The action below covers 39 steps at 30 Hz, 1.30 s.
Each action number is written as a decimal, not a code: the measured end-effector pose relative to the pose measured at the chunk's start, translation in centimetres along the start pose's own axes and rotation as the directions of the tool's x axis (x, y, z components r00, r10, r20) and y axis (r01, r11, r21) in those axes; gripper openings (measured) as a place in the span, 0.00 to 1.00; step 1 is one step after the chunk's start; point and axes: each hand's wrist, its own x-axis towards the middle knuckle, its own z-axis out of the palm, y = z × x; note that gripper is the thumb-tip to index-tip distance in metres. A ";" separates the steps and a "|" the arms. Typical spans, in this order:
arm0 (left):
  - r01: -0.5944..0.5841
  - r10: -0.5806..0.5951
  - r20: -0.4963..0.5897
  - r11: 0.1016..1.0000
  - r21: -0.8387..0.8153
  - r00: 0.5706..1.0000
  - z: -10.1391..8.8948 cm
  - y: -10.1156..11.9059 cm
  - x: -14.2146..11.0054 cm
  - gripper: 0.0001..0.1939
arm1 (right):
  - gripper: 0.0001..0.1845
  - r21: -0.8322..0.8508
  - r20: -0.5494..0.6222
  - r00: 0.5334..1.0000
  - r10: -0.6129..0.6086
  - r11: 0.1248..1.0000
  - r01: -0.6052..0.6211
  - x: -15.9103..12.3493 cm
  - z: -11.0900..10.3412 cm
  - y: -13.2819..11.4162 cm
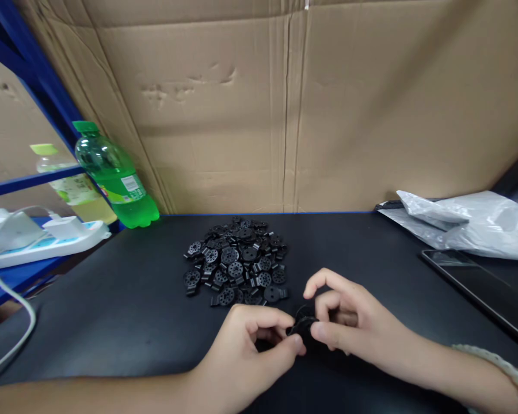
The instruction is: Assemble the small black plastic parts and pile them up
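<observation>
The background is filled by a creased cardboard sheet [224, 155], and the space before it is taken up by a black tabletop [112, 322]. The left side is bounded by a blue frame [47, 75]. At the far right, a crumpled plastic bag [492, 218] is seen, with a dark flat device [479, 287] laid just in front of it. Near the middle of the tabletop, small black parts are heaped in a loose pile [237, 264]; round, perforated faces can be made out on many. The far left corner is occupied by a green bottle [121, 178], beside which a paler bottle [80, 192] is partly hidden by the frame. Further left, a white power strip [82, 240] is fitted with white plugs [67, 228].

In front of the pile, a black part [303, 325] is held above the tabletop. It is pinched between the thumb and fingers of the left hand [252, 345]. Its right end is met by the thumb of the right hand [356, 313], whose index finger is raised and bent — whether it is firmly gripped there cannot be told.
</observation>
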 end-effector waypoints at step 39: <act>0.078 -0.052 0.144 0.981 -0.177 0.988 -0.6 0.0 0.0 0.12 | 0.20 0.210 0.119 0.988 0.098 0.970 -0.121 0.4 -0.1 0.6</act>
